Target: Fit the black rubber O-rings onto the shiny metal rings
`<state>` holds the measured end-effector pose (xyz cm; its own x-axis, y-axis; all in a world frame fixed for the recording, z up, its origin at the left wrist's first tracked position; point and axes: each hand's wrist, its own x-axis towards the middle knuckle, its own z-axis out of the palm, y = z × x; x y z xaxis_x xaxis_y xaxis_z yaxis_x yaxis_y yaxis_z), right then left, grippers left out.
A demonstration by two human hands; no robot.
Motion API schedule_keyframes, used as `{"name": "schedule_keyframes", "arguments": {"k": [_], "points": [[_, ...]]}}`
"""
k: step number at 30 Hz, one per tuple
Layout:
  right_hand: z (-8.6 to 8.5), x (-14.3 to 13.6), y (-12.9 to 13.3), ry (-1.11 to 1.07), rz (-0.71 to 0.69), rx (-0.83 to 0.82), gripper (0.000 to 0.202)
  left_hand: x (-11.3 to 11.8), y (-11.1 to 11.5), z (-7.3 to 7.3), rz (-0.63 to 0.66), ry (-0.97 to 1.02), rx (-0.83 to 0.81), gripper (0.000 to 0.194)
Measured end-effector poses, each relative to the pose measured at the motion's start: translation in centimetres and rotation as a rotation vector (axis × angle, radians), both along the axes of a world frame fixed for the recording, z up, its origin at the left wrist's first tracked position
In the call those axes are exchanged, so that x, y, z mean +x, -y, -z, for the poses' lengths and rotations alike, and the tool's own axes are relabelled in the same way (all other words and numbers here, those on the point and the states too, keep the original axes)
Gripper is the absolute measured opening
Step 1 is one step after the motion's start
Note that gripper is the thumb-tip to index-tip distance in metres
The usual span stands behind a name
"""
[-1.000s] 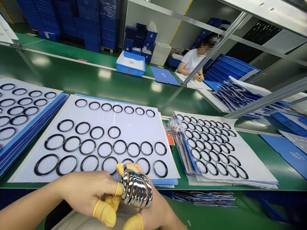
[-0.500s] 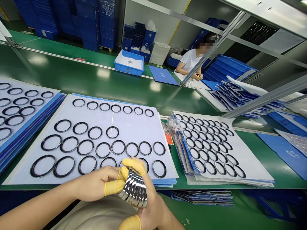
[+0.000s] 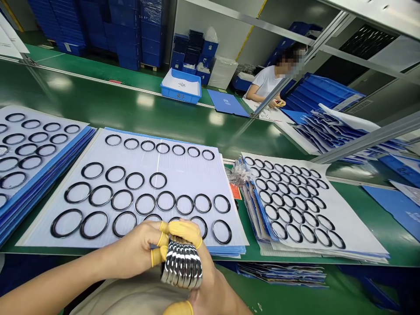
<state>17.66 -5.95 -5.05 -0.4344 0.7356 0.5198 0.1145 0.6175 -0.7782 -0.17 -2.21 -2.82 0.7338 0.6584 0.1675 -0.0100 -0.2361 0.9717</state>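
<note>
Close to my body, a stack of shiny metal rings stands on edge between my hands. My right hand is wrapped around the stack from the right, one yellow-cotted finger over its top and the thumb low in front. My left hand pinches at the stack's upper left, its fingertips in yellow finger cots and partly hidden behind the rings. Beyond them, rows of black-rimmed rings lie on a white sheet; my hands cover part of the nearest row.
Another ring-covered sheet tops a pile on the right, beside a crumpled plastic bag. More rings lie on a layered stack at left. Across the green bench are a blue tray and a seated person. A metal post slants at right.
The ring stack has turned in my hands, showing more of its shiny outer sides. My left fingers have shifted up and behind it. The whole view has moved slightly.
</note>
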Motion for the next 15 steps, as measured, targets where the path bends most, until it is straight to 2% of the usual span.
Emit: {"name": "schedule_keyframes", "arguments": {"k": [5, 10, 12, 15], "points": [[0.9, -0.5, 0.2, -0.07, -0.004, -0.062, 0.102, -0.1, -0.1, 0.1, -0.058, 0.034, 0.203, 0.024], [1.7, -0.9, 0.8, -0.115, -0.092, -0.187, 0.101, -0.8, -0.2, 0.2, -0.079, 0.033, 0.338, 0.021], [1.7, -1.0, 0.9, -0.194, -0.119, -0.231, 0.09, -1.0, -0.3, 0.3, -0.099, 0.037, 0.379, 0.02], [1.7, -1.0, 0.7, -0.268, -0.11, -0.268, 0.061, -1.2, -0.4, 0.4, -0.133, 0.059, 0.445, 0.021]]}}
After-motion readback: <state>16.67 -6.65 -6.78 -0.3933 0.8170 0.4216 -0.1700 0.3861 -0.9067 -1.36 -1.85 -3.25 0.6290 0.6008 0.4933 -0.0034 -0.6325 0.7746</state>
